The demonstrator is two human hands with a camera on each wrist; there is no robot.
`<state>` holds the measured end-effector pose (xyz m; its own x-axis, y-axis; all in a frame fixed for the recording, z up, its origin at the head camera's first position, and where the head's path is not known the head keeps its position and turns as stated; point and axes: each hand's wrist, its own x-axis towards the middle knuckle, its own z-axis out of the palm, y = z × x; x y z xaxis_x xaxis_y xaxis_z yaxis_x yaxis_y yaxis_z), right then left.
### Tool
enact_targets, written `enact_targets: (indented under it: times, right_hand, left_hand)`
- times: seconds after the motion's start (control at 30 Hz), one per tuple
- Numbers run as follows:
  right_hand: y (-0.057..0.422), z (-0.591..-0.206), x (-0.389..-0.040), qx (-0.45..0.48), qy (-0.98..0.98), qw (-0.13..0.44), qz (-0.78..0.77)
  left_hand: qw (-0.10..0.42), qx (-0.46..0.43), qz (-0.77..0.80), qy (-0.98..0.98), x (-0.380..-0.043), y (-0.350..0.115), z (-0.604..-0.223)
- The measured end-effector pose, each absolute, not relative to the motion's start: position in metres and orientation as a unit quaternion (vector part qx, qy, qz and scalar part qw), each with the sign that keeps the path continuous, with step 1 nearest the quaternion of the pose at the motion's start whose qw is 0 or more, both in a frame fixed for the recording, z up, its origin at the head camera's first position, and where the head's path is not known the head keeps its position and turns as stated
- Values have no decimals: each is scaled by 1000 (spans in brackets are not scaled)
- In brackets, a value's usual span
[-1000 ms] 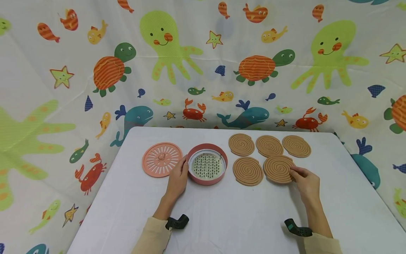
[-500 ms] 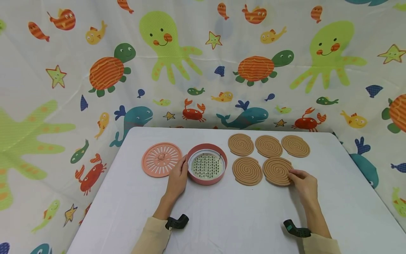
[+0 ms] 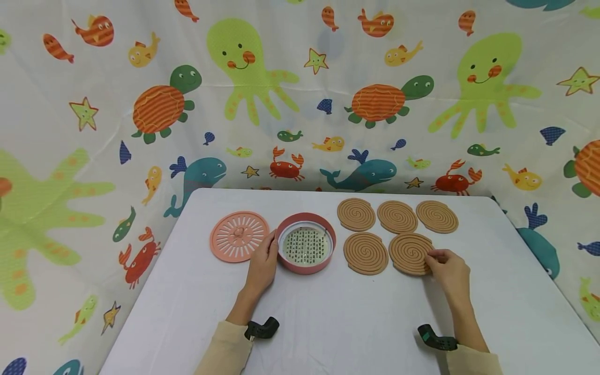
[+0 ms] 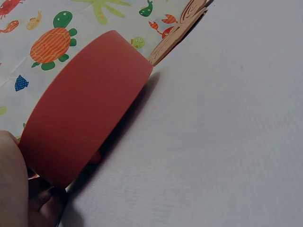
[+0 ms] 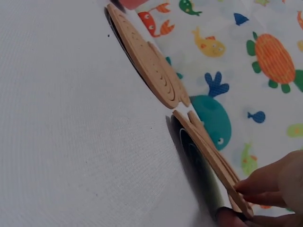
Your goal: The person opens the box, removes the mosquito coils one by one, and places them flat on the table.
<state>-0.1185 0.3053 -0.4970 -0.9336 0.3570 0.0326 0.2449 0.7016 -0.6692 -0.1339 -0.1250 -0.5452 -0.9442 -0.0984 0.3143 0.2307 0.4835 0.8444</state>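
Observation:
On the left, my left hand [image 3: 262, 260] grips the side of a round pink-red tin [image 3: 307, 269], a mosquito coil holder with a perforated pale inside. In the left wrist view its smooth red wall [image 4: 90, 104] stands above the table, thumb and fingers at one end. My right hand [image 3: 451, 273] pinches the right edge of a brown mosquito coil [image 3: 410, 253], the right one of the front row. Seen from the right wrist, thumb and fingers hold that coil's rim [image 5: 218, 165], with a dark shadow under it. Another coil [image 3: 365, 253] lies just left of it.
Behind the front pair, a back row holds three more coils: left [image 3: 356, 214], middle [image 3: 397, 216] and right [image 3: 437, 216]. A slotted pink lid [image 3: 240, 236] lies left of the tin. The white table [image 3: 347, 323] ends at a sea-animal curtain [image 3: 309, 94].
The coil in my right hand has come down slightly toward the table, and that hand has shifted a little left. My left hand and the tin stay put.

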Motion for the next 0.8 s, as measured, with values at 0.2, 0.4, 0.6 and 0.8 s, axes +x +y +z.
enact_targets:
  times: [0.2,0.4,0.6,0.8]
  right_hand:
    - [300,-494,-117,-129,-938,85,309]
    - [295,-492,-114,-119,-949,81,279]
    - [295,-493,-114,-116,-953,86,268]
    - [295,-493,-115,-114,-953,89,266]
  left_hand:
    - [156,-40,-509,-846,-134,-125,-546]
    - [152,-34,-509,-846,-135,-125,-546]
    - [160,-37,-505,-847,-135,-125,-546]
    - [158,-34,-504,-848,-134,-125,-545]
